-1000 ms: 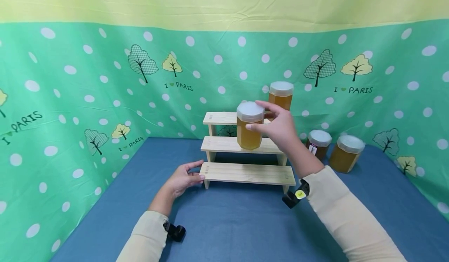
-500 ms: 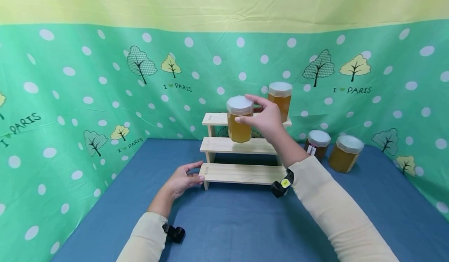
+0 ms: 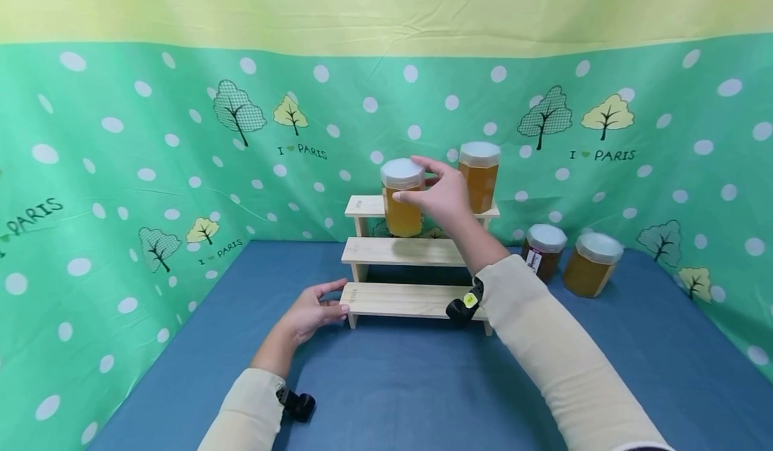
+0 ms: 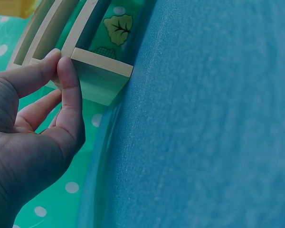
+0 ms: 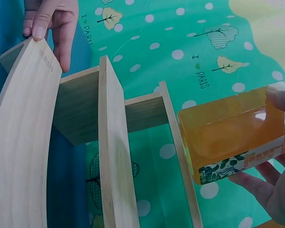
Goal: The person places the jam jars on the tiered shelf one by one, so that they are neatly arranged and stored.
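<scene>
My right hand (image 3: 443, 192) grips a honey jar (image 3: 403, 213), eight-sided with a white lid, thumb and fingers round its upper part. The right wrist view shows amber contents and a leafy label (image 5: 223, 168) on the jar. Its base is right at the top step (image 5: 176, 142) of a three-step wooden display stand (image 3: 410, 298). My left hand (image 3: 309, 311) pinches the left end of the lowest step between thumb and fingers, seen close in the left wrist view. A second honey jar (image 3: 480, 186) stands on the right of the top step.
Two more lidded jars stand on the blue tablecloth (image 3: 374, 384) right of the stand: a dark one with a label (image 3: 543, 253) and an amber one (image 3: 593, 266). A green and yellow printed curtain (image 3: 410, 112) hangs close behind the stand.
My right hand has carried the honey jar leftward and up, from in front of the middle step to the top step. The left hand stays on the lowest step.
</scene>
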Action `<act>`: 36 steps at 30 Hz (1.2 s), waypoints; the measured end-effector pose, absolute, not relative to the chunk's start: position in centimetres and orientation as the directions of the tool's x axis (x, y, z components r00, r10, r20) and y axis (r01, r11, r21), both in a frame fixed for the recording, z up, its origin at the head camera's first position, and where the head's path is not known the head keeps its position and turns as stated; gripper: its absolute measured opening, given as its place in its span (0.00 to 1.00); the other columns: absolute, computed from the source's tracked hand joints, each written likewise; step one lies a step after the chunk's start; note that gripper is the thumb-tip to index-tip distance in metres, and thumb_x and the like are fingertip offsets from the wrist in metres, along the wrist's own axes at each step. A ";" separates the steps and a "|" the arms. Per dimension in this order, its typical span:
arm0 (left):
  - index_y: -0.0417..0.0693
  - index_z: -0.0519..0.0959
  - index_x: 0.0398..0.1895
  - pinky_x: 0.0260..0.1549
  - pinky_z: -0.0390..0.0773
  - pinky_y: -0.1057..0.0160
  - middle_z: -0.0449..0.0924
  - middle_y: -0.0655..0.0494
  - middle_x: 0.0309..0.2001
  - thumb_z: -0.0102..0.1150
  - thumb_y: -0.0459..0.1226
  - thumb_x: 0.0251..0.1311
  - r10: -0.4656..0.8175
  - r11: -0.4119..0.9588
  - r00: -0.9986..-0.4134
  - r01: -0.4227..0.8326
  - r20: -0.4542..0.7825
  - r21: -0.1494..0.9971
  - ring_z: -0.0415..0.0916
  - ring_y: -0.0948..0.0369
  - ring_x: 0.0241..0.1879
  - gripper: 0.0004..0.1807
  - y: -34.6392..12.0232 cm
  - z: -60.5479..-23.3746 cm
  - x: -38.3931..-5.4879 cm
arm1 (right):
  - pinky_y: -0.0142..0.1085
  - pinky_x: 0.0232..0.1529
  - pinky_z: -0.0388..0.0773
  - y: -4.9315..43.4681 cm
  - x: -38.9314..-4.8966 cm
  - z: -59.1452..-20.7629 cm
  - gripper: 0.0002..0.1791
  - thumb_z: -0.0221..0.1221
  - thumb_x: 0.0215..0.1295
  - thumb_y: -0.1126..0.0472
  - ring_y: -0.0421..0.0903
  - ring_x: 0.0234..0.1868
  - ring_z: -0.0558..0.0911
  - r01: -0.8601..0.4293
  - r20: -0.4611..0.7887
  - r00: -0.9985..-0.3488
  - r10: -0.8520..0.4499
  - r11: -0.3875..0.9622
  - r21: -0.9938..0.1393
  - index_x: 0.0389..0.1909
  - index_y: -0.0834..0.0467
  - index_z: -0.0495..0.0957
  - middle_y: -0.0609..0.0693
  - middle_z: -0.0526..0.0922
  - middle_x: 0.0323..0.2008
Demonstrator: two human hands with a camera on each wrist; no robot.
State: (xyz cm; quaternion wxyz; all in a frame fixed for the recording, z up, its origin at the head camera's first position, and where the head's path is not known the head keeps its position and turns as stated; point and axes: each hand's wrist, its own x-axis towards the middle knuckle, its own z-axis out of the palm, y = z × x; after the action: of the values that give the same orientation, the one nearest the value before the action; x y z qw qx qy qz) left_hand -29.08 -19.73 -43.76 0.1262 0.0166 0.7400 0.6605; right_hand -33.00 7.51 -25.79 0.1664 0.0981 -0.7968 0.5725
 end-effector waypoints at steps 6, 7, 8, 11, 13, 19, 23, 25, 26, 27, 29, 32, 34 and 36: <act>0.43 0.64 0.72 0.46 0.81 0.55 0.74 0.37 0.57 0.64 0.27 0.59 0.199 0.134 -0.966 -0.141 -0.166 0.981 0.80 0.57 0.40 0.36 -19.9 -43.7 -28.9 | 0.40 0.43 0.79 6.9 -33.5 -25.9 0.39 0.77 0.48 0.54 0.48 0.47 0.75 -0.356 0.386 -0.922 0.032 0.319 -0.878 0.64 0.46 0.75 0.46 0.75 0.59; 0.43 0.64 0.72 0.45 0.81 0.55 0.74 0.37 0.57 0.64 0.27 0.59 0.200 0.134 -0.965 -0.142 -0.167 0.981 0.80 0.57 0.40 0.36 -19.9 -43.7 -28.9 | 0.40 0.43 0.79 6.9 -33.6 -25.9 0.39 0.76 0.48 0.54 0.48 0.47 0.75 -0.352 0.382 -0.924 0.034 0.318 -0.880 0.64 0.46 0.75 0.46 0.75 0.59; 0.43 0.64 0.71 0.45 0.81 0.55 0.74 0.37 0.57 0.64 0.27 0.59 0.199 0.134 -0.965 -0.144 -0.169 0.981 0.80 0.57 0.40 0.36 -19.9 -43.7 -28.9 | 0.40 0.44 0.79 6.8 -33.7 -25.9 0.39 0.76 0.48 0.54 0.48 0.47 0.74 -0.346 0.376 -0.926 0.036 0.318 -0.883 0.64 0.45 0.75 0.46 0.75 0.59; 0.43 0.65 0.71 0.45 0.81 0.55 0.73 0.37 0.57 0.64 0.27 0.59 0.198 0.132 -0.965 -0.146 -0.170 0.981 0.80 0.57 0.40 0.36 -19.9 -43.6 -28.8 | 0.40 0.45 0.79 6.7 -34.0 -25.8 0.39 0.76 0.49 0.54 0.47 0.48 0.74 -0.331 0.361 -0.932 0.042 0.315 -0.890 0.65 0.44 0.74 0.45 0.73 0.60; 0.43 0.65 0.71 0.45 0.81 0.55 0.73 0.37 0.57 0.64 0.27 0.59 0.197 0.133 -0.966 -0.145 -0.170 0.980 0.80 0.57 0.40 0.36 -19.9 -43.6 -28.8 | 0.40 0.47 0.78 6.6 -34.3 -25.8 0.39 0.75 0.50 0.55 0.47 0.49 0.74 -0.329 0.359 -0.932 0.045 0.308 -0.893 0.66 0.44 0.73 0.45 0.73 0.61; 0.44 0.64 0.72 0.46 0.81 0.55 0.74 0.37 0.56 0.64 0.27 0.60 0.200 0.141 -0.965 -0.143 -0.169 0.980 0.79 0.57 0.39 0.36 -19.9 -43.6 -28.8 | 0.40 0.52 0.77 6.2 -35.2 -25.7 0.41 0.74 0.52 0.56 0.48 0.53 0.74 -0.346 0.377 -0.925 0.043 0.309 -0.886 0.68 0.48 0.69 0.48 0.71 0.64; 0.44 0.65 0.71 0.45 0.81 0.55 0.74 0.37 0.55 0.64 0.27 0.60 0.194 0.138 -0.966 -0.143 -0.168 0.980 0.79 0.57 0.39 0.36 -19.9 -43.6 -28.9 | 0.41 0.54 0.75 5.9 -35.7 -25.8 0.42 0.74 0.53 0.55 0.49 0.54 0.74 -0.363 0.396 -0.917 0.041 0.322 -0.874 0.68 0.51 0.66 0.50 0.70 0.64; 0.44 0.65 0.72 0.45 0.81 0.55 0.75 0.38 0.54 0.64 0.27 0.59 0.194 0.137 -0.967 -0.142 -0.167 0.980 0.80 0.57 0.39 0.36 -19.8 -43.6 -28.9 | 0.41 0.54 0.75 5.8 -35.9 -25.8 0.42 0.73 0.53 0.55 0.49 0.54 0.74 -0.361 0.396 -0.917 0.045 0.327 -0.873 0.68 0.51 0.65 0.50 0.70 0.63; 0.43 0.65 0.72 0.44 0.82 0.56 0.76 0.38 0.54 0.64 0.27 0.59 0.194 0.138 -0.966 -0.143 -0.168 0.980 0.80 0.57 0.39 0.36 -19.8 -43.6 -28.9 | 0.41 0.54 0.75 5.8 -36.0 -25.8 0.42 0.73 0.53 0.55 0.49 0.54 0.74 -0.358 0.394 -0.918 0.048 0.332 -0.873 0.68 0.51 0.65 0.50 0.70 0.64; 0.43 0.65 0.72 0.44 0.82 0.56 0.76 0.39 0.53 0.64 0.26 0.59 0.194 0.138 -0.966 -0.144 -0.169 0.980 0.80 0.57 0.39 0.36 -19.8 -43.7 -28.9 | 0.41 0.54 0.75 5.9 -36.1 -25.8 0.42 0.73 0.53 0.54 0.49 0.54 0.74 -0.353 0.391 -0.919 0.049 0.339 -0.872 0.68 0.51 0.65 0.50 0.70 0.64; 0.43 0.64 0.72 0.44 0.82 0.56 0.77 0.39 0.52 0.63 0.26 0.59 0.195 0.141 -0.966 -0.143 -0.169 0.980 0.80 0.57 0.39 0.36 -19.7 -43.7 -28.9 | 0.41 0.54 0.75 5.9 -36.4 -25.8 0.42 0.73 0.53 0.54 0.49 0.53 0.74 -0.347 0.389 -0.920 0.051 0.359 -0.866 0.69 0.50 0.66 0.50 0.70 0.64; 0.43 0.65 0.71 0.43 0.82 0.56 0.78 0.40 0.50 0.63 0.25 0.59 0.187 0.141 -0.968 -0.143 -0.168 0.980 0.81 0.57 0.38 0.36 -19.7 -43.7 -29.0 | 0.43 0.53 0.75 5.9 -36.6 -25.6 0.43 0.73 0.54 0.52 0.51 0.54 0.74 -0.343 0.390 -0.920 0.041 0.401 -0.850 0.70 0.49 0.65 0.51 0.71 0.65; 0.43 0.65 0.71 0.43 0.82 0.56 0.78 0.40 0.50 0.63 0.25 0.59 0.184 0.141 -0.969 -0.142 -0.167 0.980 0.81 0.57 0.38 0.35 -19.7 -43.7 -29.0 | 0.44 0.53 0.76 5.8 -36.8 -25.5 0.43 0.72 0.55 0.51 0.52 0.56 0.74 -0.342 0.392 -0.919 0.032 0.429 -0.836 0.71 0.49 0.64 0.51 0.72 0.63; 0.43 0.65 0.71 0.43 0.82 0.56 0.78 0.40 0.50 0.63 0.26 0.59 0.181 0.142 -0.969 -0.141 -0.166 0.980 0.81 0.57 0.38 0.35 -19.7 -43.7 -29.1 | 0.44 0.53 0.76 5.8 -36.9 -25.5 0.43 0.71 0.56 0.50 0.52 0.57 0.74 -0.336 0.388 -0.922 0.023 0.453 -0.826 0.71 0.48 0.63 0.52 0.72 0.62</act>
State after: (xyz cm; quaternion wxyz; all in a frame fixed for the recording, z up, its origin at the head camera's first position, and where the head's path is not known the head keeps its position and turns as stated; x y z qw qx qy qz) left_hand -29.06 -19.69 -43.69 0.1231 0.0135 0.7456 0.6548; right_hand -36.88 5.79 -25.45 0.1745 0.0937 -0.8344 0.5143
